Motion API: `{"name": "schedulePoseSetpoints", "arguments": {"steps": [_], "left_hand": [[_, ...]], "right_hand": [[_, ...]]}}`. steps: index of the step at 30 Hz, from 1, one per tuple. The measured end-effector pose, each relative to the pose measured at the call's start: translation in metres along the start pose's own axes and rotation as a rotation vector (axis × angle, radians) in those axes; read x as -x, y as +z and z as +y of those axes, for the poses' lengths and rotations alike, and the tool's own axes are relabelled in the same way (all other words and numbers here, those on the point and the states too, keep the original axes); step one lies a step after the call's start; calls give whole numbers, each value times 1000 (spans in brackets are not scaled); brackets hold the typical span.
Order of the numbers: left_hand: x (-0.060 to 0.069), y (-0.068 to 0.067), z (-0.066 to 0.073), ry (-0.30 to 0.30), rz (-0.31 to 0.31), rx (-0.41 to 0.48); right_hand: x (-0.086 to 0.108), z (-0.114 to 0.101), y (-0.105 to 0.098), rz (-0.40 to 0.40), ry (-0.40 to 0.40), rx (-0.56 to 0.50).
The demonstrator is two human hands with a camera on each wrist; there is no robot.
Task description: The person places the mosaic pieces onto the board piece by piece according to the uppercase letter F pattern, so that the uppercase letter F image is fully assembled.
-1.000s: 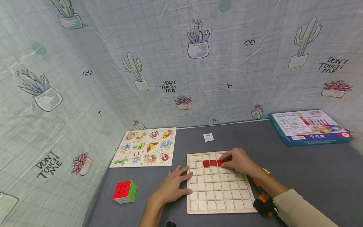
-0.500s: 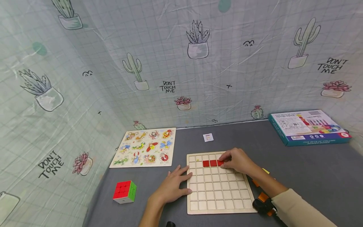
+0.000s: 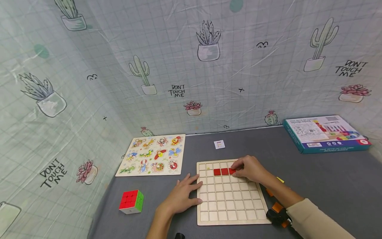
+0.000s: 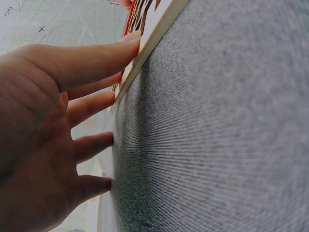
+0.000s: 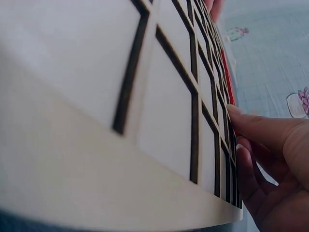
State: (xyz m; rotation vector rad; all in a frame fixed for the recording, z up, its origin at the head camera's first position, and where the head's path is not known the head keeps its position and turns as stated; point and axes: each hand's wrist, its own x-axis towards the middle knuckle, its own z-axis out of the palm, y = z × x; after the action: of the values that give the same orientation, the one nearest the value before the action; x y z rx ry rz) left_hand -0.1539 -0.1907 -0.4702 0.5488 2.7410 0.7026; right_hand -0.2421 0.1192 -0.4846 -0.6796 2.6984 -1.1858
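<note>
A pale wooden grid board [image 3: 222, 196] lies flat on the table, with square cells across it. Near its far edge is a row of red squares [image 3: 221, 172]; I cannot tell whether it is one strip or separate tiles. My right hand [image 3: 250, 169] pinches the right end of this red row with thumb and fingers, covering part of it. In the right wrist view the thumb meets the red edge [image 5: 227, 72]. My left hand [image 3: 181, 196] rests at the board's left edge, fingers spread. The left wrist view has the thumb and some fingertips touching the wooden rim [image 4: 161, 30].
A cube puzzle [image 3: 131, 201] stands left of my left hand, below an insect picture board [image 3: 152, 155]. A small white card [image 3: 219, 144] lies behind the grid board. Orange pieces [image 3: 277, 207] and a yellow piece [image 3: 280, 180] lie by my right forearm. A flat game box [image 3: 326, 133] is back right.
</note>
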Motion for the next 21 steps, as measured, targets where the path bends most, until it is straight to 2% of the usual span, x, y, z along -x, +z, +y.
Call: {"name": "schedulePoseSetpoints", "arguments": {"steps": [6,10,21], "left_hand": [[0,0,-1,1,-5,4],[-1,0,0,4,-6,10],[0,1,-2,11,-2,12]], "right_hand": [[3,3,-8,-52,-21,-40],[10,2,-24,-41,-5,-68],[45,8,-64,35,9,54]]}}
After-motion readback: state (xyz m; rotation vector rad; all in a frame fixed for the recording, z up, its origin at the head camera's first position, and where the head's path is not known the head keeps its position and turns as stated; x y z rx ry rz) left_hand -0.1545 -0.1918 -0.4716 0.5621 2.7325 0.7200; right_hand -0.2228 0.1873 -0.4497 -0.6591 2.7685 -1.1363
